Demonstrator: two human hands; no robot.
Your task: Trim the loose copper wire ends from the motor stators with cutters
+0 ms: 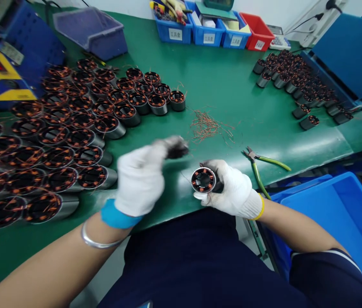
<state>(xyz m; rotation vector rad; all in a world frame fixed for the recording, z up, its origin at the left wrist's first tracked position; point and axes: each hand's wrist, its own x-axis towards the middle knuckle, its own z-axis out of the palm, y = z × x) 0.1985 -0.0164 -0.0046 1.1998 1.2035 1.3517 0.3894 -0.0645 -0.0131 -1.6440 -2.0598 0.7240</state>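
My right hand (232, 190), in a white glove, is wrapped round a metal stator (204, 179) with copper windings, its open end turned toward me. My left hand (145, 173), gloved too and smeared by motion, is raised just left of the stator with its fingertips closed; what they pinch I cannot make out. Both hands hover over the near edge of the green table mat (226, 94). A heap of cut copper wire scraps (208, 127) lies just beyond them.
Many stators lie in rows at the left (72, 137) and another group at the far right (296, 83). Green-handled pliers (261, 164) lie right of my hand. Blue and red bins (209, 28) line the back; a large blue crate (338, 222) stands lower right.
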